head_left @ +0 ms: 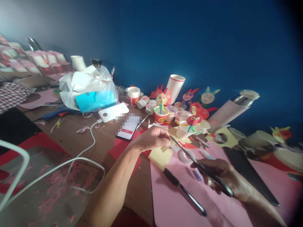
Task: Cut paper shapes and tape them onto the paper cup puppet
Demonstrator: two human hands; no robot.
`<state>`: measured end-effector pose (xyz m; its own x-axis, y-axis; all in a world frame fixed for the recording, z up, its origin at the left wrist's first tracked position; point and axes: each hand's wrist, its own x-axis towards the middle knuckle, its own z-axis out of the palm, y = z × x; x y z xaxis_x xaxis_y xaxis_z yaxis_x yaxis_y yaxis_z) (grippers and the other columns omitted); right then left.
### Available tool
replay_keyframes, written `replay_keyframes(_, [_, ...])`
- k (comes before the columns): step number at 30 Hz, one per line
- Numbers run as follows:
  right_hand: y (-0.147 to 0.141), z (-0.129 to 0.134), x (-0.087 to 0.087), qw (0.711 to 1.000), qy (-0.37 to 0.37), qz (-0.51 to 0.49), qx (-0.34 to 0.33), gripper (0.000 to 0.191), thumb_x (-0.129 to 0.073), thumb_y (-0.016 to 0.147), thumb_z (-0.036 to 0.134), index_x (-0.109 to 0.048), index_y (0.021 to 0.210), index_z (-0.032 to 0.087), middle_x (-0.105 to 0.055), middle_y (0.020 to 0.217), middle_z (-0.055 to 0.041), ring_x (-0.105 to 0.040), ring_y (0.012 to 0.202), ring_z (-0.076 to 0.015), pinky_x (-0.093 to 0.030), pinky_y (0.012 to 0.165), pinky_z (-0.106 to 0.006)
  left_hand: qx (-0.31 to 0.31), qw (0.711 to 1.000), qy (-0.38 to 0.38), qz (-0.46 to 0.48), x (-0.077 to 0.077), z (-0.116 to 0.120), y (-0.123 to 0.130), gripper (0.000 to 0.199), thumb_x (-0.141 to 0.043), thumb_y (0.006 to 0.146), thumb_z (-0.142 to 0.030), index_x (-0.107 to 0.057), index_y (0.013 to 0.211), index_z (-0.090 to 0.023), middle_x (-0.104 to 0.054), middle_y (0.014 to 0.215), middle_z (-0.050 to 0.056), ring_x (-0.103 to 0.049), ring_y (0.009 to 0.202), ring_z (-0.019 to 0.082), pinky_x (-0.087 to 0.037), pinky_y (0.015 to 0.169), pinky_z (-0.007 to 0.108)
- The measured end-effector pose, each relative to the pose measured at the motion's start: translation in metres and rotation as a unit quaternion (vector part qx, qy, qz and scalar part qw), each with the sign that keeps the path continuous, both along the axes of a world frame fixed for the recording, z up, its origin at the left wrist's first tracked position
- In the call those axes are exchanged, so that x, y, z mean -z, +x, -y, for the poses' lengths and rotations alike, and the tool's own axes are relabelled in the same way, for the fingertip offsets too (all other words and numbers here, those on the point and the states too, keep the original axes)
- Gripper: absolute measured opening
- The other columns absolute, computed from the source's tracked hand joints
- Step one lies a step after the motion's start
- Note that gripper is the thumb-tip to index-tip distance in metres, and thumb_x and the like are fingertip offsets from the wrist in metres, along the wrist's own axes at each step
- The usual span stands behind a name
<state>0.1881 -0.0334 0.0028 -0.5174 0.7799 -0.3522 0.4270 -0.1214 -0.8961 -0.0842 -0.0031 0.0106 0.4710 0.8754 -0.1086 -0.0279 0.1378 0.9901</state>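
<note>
My left hand is pinched closed near the middle of the table, over a pale yellow paper piece. What its fingertips hold, if anything, is hidden or too small to name. On the right, my right hand grips scissors with dark handles, seen nearly edge-on. Their blades point up and left, with the tips close to my left fingertips. Below both hands, a black marker pen lies on a large pink paper sheet. A roll of clear tape sits behind the scissors.
Paper cups with paper animal figures crowd along the blue wall. A phone, white power bank with cable, and plastic bag stand left. A tilted thermos is right. Another person's arm reaches in far left.
</note>
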Motion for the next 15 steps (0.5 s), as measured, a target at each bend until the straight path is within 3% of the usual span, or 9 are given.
replay_keyframes(5, [-0.003, 0.001, -0.004, 0.997, 0.004, -0.034, 0.069, 0.041, -0.071, 0.059, 0.029, -0.069, 0.098, 0.015, -0.047, 0.048, 0.0048, -0.039, 0.040, -0.0066, -0.032, 0.036, -0.017, -0.026, 0.999, 0.032, 0.026, -0.002, 0.000, 0.001, 0.007, -0.061, 0.065, -0.020, -0.060, 0.067, -0.013, -0.056, 0.061, -0.001, -0.048, 0.056, 0.007, -0.036, 0.054, 0.020])
replay_keyframes(8, [-0.008, 0.003, -0.006, 0.994, 0.031, -0.044, 0.095, 0.045, -0.070, 0.061, 0.028, -0.067, 0.104, 0.015, -0.047, 0.049, 0.0049, -0.039, 0.040, -0.0070, -0.035, 0.036, -0.019, -0.086, 0.994, 0.045, 0.041, -0.004, -0.001, 0.005, 0.012, -0.063, 0.067, -0.024, -0.061, 0.069, -0.012, -0.056, 0.060, -0.001, -0.050, 0.055, 0.007, -0.036, 0.052, 0.019])
replay_keyframes(12, [0.001, 0.014, -0.001, 0.988, 0.122, 0.041, 0.081, 0.041, -0.070, 0.067, 0.032, -0.067, 0.104, 0.017, -0.056, 0.057, 0.0007, -0.049, 0.049, -0.0111, -0.044, 0.043, -0.021, -0.210, 0.975, 0.037, 0.066, -0.002, -0.005, 0.010, 0.018, -0.065, 0.067, -0.031, -0.060, 0.071, -0.013, -0.055, 0.056, -0.002, -0.051, 0.048, 0.007, -0.038, 0.048, 0.019])
replay_keyframes(15, [0.025, 0.033, 0.013, 0.973, 0.191, 0.114, 0.067, 0.039, -0.068, 0.071, 0.034, -0.067, 0.108, 0.024, -0.068, 0.073, -0.0028, -0.058, 0.059, -0.0154, -0.049, 0.052, -0.023, -0.251, 0.964, 0.030, 0.086, 0.000, -0.008, 0.012, 0.021, -0.068, 0.065, -0.032, -0.060, 0.070, -0.013, -0.054, 0.053, -0.003, -0.049, 0.042, 0.007, -0.039, 0.045, 0.019])
